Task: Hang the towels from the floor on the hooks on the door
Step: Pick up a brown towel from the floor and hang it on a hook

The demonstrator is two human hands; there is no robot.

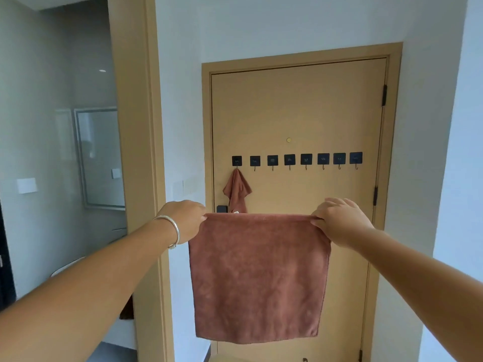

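Left hand (184,220) and right hand (337,220), fingers pinching brown towel's (258,278) top corners, before hooked door (295,113)

We saw two bare forearms reaching into view, with no sleeves showing anywhere along them. The left grip (183,220) and the right grip (339,220) wore no gloves, and we could make out no rings on either. Just behind the left grip, around the wrist, sat a silver bangle (174,232), smooth and rounded. Behind the right grip the wrist carried nothing that we could see.
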